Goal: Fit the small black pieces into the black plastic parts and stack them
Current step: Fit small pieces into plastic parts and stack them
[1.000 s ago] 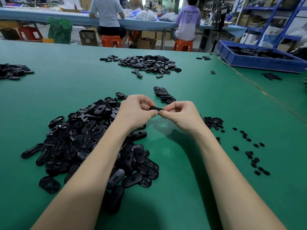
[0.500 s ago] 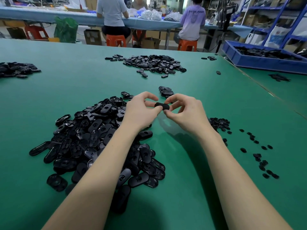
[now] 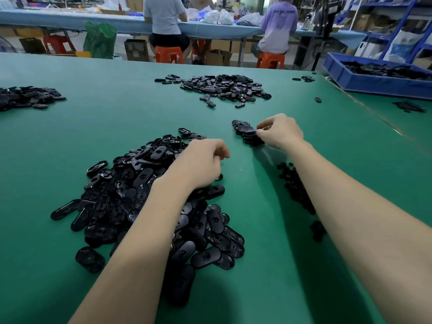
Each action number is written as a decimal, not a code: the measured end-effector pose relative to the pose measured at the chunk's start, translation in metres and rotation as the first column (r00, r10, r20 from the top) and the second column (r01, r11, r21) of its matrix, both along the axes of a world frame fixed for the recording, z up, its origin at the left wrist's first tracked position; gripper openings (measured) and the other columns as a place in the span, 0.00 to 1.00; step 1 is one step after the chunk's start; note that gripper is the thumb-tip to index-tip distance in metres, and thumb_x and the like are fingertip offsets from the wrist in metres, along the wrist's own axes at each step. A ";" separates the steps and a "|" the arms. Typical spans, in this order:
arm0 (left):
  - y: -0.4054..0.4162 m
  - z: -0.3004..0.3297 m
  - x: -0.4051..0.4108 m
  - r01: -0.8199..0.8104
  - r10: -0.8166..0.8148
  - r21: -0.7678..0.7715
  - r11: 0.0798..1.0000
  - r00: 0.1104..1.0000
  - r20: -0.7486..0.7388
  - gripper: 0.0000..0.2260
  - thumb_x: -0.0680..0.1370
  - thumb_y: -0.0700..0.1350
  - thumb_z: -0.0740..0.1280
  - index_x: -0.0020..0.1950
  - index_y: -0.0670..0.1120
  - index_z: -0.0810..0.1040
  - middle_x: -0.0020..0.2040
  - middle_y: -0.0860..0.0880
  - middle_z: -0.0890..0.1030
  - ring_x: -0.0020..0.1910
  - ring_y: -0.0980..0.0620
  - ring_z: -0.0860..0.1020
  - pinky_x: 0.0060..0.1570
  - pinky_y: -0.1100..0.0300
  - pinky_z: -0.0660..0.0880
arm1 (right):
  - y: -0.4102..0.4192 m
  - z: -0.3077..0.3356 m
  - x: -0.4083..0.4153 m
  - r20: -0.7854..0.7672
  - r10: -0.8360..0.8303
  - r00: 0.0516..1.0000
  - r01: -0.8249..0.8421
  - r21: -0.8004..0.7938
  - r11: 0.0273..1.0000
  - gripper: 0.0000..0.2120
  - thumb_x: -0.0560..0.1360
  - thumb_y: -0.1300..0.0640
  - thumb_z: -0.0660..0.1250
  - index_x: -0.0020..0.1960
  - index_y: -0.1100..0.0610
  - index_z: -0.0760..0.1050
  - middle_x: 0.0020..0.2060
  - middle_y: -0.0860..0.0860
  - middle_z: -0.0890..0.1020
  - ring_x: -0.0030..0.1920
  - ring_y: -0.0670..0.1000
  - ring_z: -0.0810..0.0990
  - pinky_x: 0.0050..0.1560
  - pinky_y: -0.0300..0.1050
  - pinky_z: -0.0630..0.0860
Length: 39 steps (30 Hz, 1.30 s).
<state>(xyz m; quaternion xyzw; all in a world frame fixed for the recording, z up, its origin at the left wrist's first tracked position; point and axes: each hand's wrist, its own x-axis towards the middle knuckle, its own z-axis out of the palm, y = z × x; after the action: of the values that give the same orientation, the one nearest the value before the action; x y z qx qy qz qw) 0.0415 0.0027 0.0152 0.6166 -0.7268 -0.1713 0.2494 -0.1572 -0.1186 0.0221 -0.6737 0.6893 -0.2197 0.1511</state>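
R hand (image 3: 281, 132) pinches part (image 3: 251, 131) on stack (image 3: 247, 136) (L hand (image 3: 201, 163) over pile (image 3: 131, 197)).

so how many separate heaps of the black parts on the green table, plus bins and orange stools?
Heaps of oblong black parts: 4 (near, far centre, far left, small stack by the right hand)
Blue bins: 1
Orange stools: 2
Total: 7

I'm parting my hands: my right hand (image 3: 281, 132) is now pinching the fitted part (image 3: 250, 132) onto the small stack (image 3: 247, 135), while my left hand (image 3: 201, 163) is dropping over the big pile (image 3: 131, 197).
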 end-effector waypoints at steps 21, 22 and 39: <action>0.006 0.009 0.005 0.091 -0.107 0.103 0.990 0.982 0.155 0.10 0.74 0.42 0.72 0.53 0.53 0.82 0.46 0.55 0.84 0.44 0.57 0.79 0.44 0.72 0.69 | 0.095 -0.016 0.000 0.244 0.188 0.952 -0.186 -0.030 0.982 0.04 0.76 0.50 0.70 0.45 0.45 0.84 0.40 0.40 0.83 0.39 0.35 0.78 0.37 0.33 0.70; 0.006 0.009 0.004 0.091 -0.098 0.064 0.994 0.987 0.128 0.11 0.74 0.42 0.72 0.55 0.54 0.82 0.46 0.56 0.83 0.43 0.58 0.77 0.43 0.71 0.69 | 0.095 -0.015 0.001 0.282 0.203 0.938 -0.206 -0.019 0.978 0.04 0.76 0.51 0.71 0.45 0.46 0.84 0.39 0.40 0.84 0.35 0.35 0.77 0.33 0.30 0.69; 0.009 0.011 -0.015 0.109 -0.126 -0.097 0.989 0.974 -0.188 0.10 0.73 0.44 0.75 0.53 0.52 0.81 0.45 0.54 0.83 0.38 0.55 0.81 0.39 0.75 0.70 | 0.098 -0.006 -0.009 0.674 0.100 0.732 -0.294 0.180 0.939 0.06 0.77 0.52 0.72 0.50 0.53 0.86 0.41 0.44 0.87 0.30 0.41 0.74 0.30 0.33 0.69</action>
<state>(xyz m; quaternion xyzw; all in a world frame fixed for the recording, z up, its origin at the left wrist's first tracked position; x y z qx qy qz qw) 0.0261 0.0114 0.0266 0.5416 -0.7410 -0.2137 0.3346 -0.1663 -0.0208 0.0163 -0.5960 0.5396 -0.3264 0.4971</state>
